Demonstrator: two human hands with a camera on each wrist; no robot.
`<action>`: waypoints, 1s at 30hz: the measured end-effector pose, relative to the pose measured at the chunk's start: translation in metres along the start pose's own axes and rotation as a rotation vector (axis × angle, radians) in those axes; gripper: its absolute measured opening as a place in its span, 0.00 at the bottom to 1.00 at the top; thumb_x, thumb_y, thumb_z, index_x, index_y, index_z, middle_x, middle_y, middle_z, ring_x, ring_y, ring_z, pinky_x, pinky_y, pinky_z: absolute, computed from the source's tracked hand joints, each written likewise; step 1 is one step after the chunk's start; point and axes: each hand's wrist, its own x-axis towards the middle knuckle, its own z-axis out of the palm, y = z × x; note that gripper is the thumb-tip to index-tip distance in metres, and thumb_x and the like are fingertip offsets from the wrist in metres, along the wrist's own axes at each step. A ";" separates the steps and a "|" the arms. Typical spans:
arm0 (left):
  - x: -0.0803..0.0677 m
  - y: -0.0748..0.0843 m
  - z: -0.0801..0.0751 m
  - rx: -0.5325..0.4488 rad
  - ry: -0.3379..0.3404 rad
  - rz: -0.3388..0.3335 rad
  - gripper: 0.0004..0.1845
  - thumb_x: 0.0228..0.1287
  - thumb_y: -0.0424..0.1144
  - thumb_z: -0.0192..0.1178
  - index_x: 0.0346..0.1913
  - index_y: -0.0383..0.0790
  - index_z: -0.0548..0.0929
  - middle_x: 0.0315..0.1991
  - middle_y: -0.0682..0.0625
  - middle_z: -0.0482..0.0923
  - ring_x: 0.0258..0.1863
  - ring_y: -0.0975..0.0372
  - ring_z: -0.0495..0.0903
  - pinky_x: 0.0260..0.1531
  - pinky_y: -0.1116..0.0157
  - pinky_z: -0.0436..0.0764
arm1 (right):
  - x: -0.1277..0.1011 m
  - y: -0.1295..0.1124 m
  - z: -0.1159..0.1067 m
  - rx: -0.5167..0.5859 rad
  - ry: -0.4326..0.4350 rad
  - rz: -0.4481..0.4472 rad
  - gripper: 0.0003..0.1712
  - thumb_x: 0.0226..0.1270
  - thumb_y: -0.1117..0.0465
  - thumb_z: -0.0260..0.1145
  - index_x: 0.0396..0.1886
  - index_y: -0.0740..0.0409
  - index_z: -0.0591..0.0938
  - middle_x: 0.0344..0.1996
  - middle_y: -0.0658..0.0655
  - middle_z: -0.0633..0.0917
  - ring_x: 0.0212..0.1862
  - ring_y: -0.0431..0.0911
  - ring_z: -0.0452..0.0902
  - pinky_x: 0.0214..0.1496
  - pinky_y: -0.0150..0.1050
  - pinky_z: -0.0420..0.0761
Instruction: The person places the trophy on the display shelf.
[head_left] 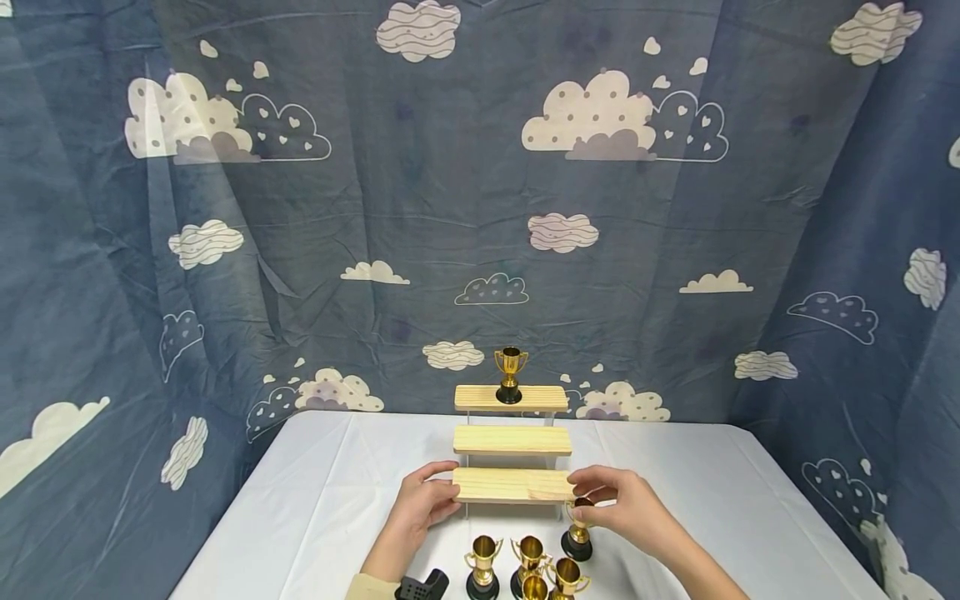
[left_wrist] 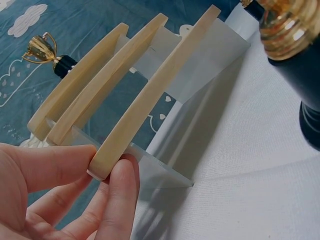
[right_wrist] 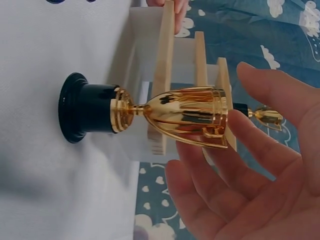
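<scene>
Only wrist views clarify: left hand (head_left: 422, 505) pinches shelf (left_wrist: 154, 95), right hand (head_left: 624, 504) spread beside trophy (right_wrist: 185, 115).

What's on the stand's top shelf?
One gold trophy with a black base, upright near the middle of the top shelf. The patch of shelf directly under the base is covered, so can't be seen.

The glossy gold, stemmed trophy cup (right_wrist: 157, 111) has a black base (right_wrist: 90, 110). The three-tier wooden-board stand (head_left: 512, 439) is pale yellow with fine grain; its flat side panels (left_wrist: 210, 55) are translucent white. The tablecloth (head_left: 337, 467) is plain white. The hanging blue-grey fabric backdrop (head_left: 450, 183) bears cream clouds (head_left: 600, 108), some dotted, some wavy-lined.
</scene>
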 end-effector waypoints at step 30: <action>0.001 0.001 0.000 -0.004 0.011 -0.012 0.27 0.51 0.23 0.66 0.59 0.32 0.81 0.33 0.45 0.80 0.26 0.62 0.84 0.31 0.65 0.87 | -0.001 0.022 0.007 0.046 -0.082 0.081 0.22 0.54 0.55 0.80 0.47 0.58 0.87 0.41 0.56 0.87 0.37 0.51 0.82 0.32 0.38 0.82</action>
